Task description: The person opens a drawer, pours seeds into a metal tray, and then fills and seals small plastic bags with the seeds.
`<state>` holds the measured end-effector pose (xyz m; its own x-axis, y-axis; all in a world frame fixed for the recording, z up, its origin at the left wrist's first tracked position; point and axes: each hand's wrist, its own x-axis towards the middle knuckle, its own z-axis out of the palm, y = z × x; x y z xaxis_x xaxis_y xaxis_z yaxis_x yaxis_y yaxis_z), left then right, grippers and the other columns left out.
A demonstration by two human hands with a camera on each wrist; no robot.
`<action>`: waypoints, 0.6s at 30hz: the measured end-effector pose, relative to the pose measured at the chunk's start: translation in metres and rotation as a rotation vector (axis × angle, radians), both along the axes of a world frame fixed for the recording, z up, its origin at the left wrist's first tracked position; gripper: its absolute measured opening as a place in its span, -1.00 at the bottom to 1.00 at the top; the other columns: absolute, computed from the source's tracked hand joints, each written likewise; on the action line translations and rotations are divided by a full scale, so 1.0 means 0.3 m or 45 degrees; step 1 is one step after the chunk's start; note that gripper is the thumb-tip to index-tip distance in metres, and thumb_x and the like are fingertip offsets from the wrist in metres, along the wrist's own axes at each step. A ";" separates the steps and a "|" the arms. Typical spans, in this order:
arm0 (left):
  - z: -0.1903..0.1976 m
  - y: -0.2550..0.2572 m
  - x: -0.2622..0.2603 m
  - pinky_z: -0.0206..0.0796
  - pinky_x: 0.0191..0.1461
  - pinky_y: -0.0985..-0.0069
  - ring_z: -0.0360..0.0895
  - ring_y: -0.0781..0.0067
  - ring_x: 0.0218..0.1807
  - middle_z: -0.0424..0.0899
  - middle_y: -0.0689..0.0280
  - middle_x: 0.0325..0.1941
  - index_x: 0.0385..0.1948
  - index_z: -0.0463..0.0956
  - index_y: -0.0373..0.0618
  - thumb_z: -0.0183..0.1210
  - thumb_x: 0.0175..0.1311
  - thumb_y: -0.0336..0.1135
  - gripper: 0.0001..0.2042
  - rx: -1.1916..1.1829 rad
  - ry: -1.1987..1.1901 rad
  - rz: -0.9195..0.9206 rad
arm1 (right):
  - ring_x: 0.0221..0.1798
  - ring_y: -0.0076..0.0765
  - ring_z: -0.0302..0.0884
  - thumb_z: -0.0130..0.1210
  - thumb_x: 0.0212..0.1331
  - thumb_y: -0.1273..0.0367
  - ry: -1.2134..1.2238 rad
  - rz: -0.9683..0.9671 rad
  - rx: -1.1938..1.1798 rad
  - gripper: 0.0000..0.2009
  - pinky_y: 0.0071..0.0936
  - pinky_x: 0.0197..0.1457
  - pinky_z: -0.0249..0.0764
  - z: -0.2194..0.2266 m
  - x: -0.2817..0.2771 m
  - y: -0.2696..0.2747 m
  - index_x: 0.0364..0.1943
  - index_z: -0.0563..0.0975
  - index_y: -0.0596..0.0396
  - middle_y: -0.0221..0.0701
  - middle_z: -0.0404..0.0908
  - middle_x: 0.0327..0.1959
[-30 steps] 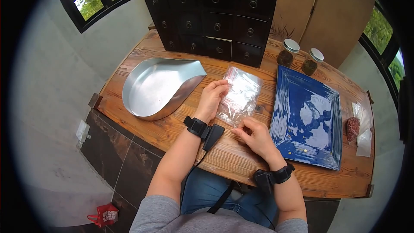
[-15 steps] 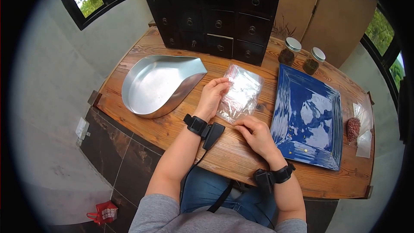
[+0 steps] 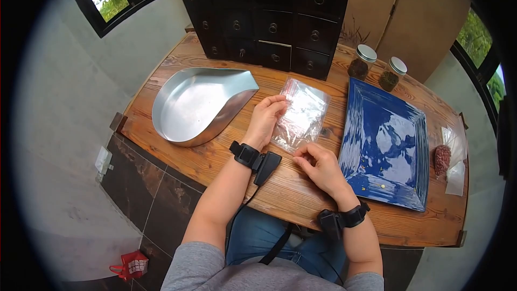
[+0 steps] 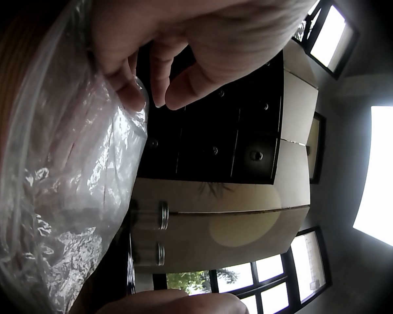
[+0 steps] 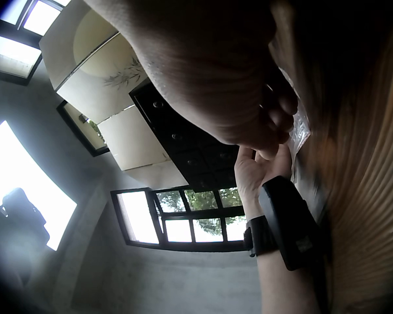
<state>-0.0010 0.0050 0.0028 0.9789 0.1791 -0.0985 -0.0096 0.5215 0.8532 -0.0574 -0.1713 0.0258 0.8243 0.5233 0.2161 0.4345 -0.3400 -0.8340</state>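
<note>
A flat stack of clear plastic bags (image 3: 304, 109) with a reddish strip near the top lies at the table's middle. My left hand (image 3: 265, 120) is at their upper left side. In the left wrist view, lower fingertips (image 4: 132, 98) rest against the plastic (image 4: 72, 183), while the other digits stay raised off it. My right hand (image 3: 322, 168) is at the bags' lower edge, thumb and forefinger curled together in a pinch on it. In the right wrist view its curled fingers (image 5: 278, 121) partly hide the shiny plastic (image 5: 301, 131).
A silver metal scoop tray (image 3: 188, 108) is on the left, a blue square platter (image 3: 371, 124) on the right. Beyond that are a packet of red contents (image 3: 441, 160) and small bags (image 3: 455, 178). Two lidded jars (image 3: 362, 62) and a black drawer cabinet (image 3: 264, 21) stand behind.
My right hand's fingers shift slightly at the bags' lower edge, with a wider gap showing inside the curl. My left hand has stayed almost in place.
</note>
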 end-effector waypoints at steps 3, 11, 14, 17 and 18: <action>-0.004 0.010 0.004 0.30 -0.03 0.69 0.40 0.58 -0.20 0.47 0.25 -0.22 -0.19 0.36 -0.32 0.03 0.15 -0.49 -0.80 0.035 0.002 -0.038 | -0.55 -0.43 0.39 0.12 -0.01 0.44 0.029 0.007 -0.014 -0.90 -0.52 -0.44 0.34 -0.001 0.001 0.000 -0.46 0.46 0.19 -0.35 0.45 -0.54; -0.011 0.009 0.005 0.30 -0.03 0.69 0.41 0.58 -0.20 0.47 0.25 -0.22 -0.19 0.36 -0.32 0.03 0.15 -0.49 -0.80 0.025 -0.001 -0.036 | -0.55 -0.38 0.39 0.14 0.00 0.39 -0.028 0.014 -0.020 -0.85 -0.50 -0.45 0.34 -0.005 0.006 -0.001 -0.50 0.47 0.20 -0.32 0.43 -0.56; -0.010 0.009 0.005 0.30 -0.02 0.70 0.41 0.58 -0.19 0.47 0.25 -0.21 -0.18 0.36 -0.32 0.03 0.15 -0.49 -0.80 0.026 0.002 -0.032 | -0.54 -0.33 0.39 0.13 0.01 0.38 -0.055 0.021 -0.034 -0.85 -0.48 -0.43 0.34 -0.004 0.007 -0.001 -0.49 0.47 0.20 -0.31 0.44 -0.54; -0.008 0.010 0.004 0.30 -0.02 0.70 0.41 0.58 -0.18 0.47 0.25 -0.21 -0.18 0.36 -0.32 0.03 0.15 -0.49 -0.79 0.034 -0.003 -0.038 | -0.51 -0.31 0.40 0.12 0.02 0.38 -0.077 0.024 -0.017 -0.85 -0.46 -0.42 0.34 -0.005 0.006 -0.001 -0.48 0.48 0.20 -0.30 0.46 -0.52; -0.007 0.009 0.003 0.30 -0.02 0.70 0.41 0.58 -0.18 0.47 0.24 -0.20 -0.18 0.36 -0.33 0.03 0.15 -0.49 -0.79 0.037 -0.006 -0.042 | -0.51 -0.30 0.41 0.11 0.02 0.39 -0.082 0.021 -0.015 -0.86 -0.46 -0.41 0.34 -0.006 0.006 -0.001 -0.47 0.48 0.20 -0.30 0.46 -0.52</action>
